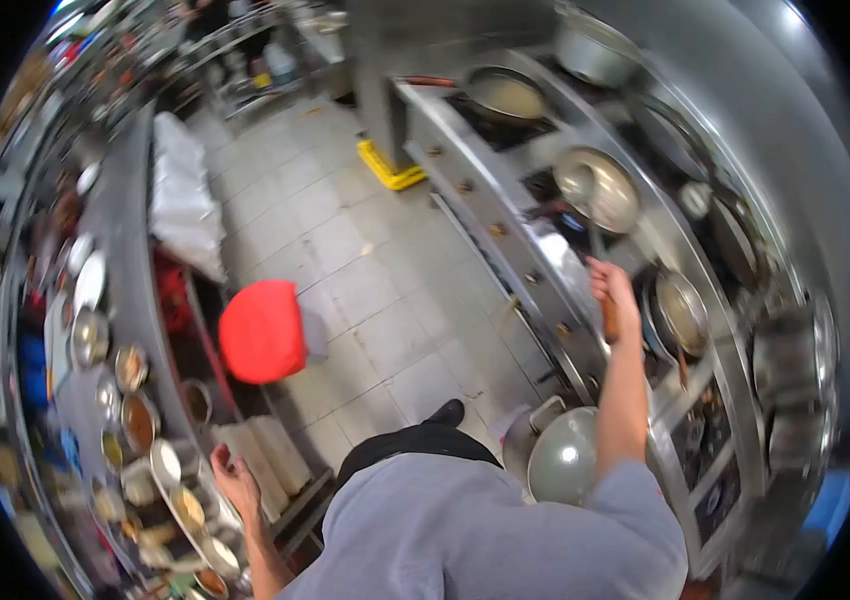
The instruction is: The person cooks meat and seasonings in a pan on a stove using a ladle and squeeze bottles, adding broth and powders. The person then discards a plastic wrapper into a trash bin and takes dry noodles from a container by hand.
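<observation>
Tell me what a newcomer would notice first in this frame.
Probably the bright red cover, left of centre beside the counter. Next, the right grip, closed around a ladle whose bowl shows over a pan on the stove. The yellow piece on the floor near the stove's far end also stands out.

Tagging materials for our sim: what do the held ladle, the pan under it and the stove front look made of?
Ladle: matte brown handle, probably wood; grey stem, likely metal.
Pan: probably metal, pale inside with dull sheen; alloy unclear.
Stove front: likely stainless steel, smooth grey with bright reflections.
</observation>
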{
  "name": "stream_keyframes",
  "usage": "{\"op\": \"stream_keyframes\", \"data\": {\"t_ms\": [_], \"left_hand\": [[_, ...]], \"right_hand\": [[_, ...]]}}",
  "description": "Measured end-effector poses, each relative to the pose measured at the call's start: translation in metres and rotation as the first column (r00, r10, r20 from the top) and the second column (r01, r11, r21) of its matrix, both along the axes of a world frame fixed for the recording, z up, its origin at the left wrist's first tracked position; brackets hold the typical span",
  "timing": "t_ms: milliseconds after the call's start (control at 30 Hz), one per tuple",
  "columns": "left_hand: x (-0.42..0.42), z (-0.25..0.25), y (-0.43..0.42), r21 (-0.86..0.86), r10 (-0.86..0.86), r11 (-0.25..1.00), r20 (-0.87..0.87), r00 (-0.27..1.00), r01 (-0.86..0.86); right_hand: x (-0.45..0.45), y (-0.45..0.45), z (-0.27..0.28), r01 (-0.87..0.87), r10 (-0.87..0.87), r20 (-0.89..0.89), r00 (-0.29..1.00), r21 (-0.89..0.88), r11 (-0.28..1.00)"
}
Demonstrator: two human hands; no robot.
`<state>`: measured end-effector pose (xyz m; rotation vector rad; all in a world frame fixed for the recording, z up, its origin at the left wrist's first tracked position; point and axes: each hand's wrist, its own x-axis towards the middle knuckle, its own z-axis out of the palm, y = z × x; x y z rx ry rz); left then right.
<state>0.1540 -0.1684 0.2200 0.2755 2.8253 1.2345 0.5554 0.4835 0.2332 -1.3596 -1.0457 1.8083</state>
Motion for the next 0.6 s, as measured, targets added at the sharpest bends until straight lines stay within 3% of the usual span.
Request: {"op": "stream_keyframes", "data": {"t_ms": [67, 100, 133, 200, 233, 300, 333, 367, 433, 567, 600], "left_hand": [[-0.003, 0.012, -0.028, 0.120, 0.104, 0.988, -0.038, 0.994, -0.099], [0.006, 0.045, -0.027, 0.080, 0.172, 0.983, -0.065, 0.983, -0.167], [-0.001, 0.042, -0.054, -0.013, 0.167, 0.985, -0.152, 0.974, -0.171], [-0.001, 0.059, -0.095, 0.067, 0.259, 0.966, -0.281, 0.924, -0.250], [0.004, 0.084, -0.105, 0.087, 0.288, 0.957, -0.364, 0.886, -0.276], [0.006, 0.110, -0.147, 0.155, 0.393, 0.918, -0.473, 0.788, -0.364], [0.009, 0.122, -0.171, 0.077, 0.437, 0.880, -0.517, 0.736, -0.468], [0.012, 0.137, -0.188, 0.174, 0.522, 0.839, -0.520, 0.676, -0.515], [0.012, 0.158, -0.235, 0.202, 0.565, 0.773, -0.650, 0.508, -0.601], [0.005, 0.185, -0.357, 0.430, 0.638, 0.526, -0.770, 0.006, -0.734], [0.001, 0.186, -0.395, 0.456, 0.666, 0.435, -0.743, -0.063, -0.776]], "right_hand": [[-0.011, -0.010, 0.002, 0.000, -0.053, 0.266, 0.963, 0.196, 0.981], [-0.003, 0.001, -0.020, 0.026, -0.153, 0.418, 0.896, 0.294, 0.955], [0.001, 0.000, -0.023, 0.041, -0.145, 0.343, 0.928, 0.293, 0.955], [0.020, 0.017, -0.048, 0.063, -0.137, 0.284, 0.949, 0.255, 0.965], [-0.026, -0.041, 0.027, 0.035, -0.103, 0.443, 0.890, 0.160, 0.986], [0.041, 0.061, -0.075, 0.024, -0.106, 0.385, 0.917, 0.211, 0.977], [0.064, 0.100, -0.110, -0.005, -0.088, 0.408, 0.909, 0.222, 0.975], [0.064, 0.092, -0.102, -0.034, -0.090, 0.473, 0.877, 0.247, 0.969], [0.051, 0.064, -0.083, -0.051, -0.103, 0.544, 0.833, 0.260, 0.964], [0.012, 0.035, -0.062, -0.094, -0.086, 0.587, 0.805, 0.270, 0.958], [0.004, 0.030, -0.058, -0.099, -0.088, 0.588, 0.804, 0.278, 0.955]]}}
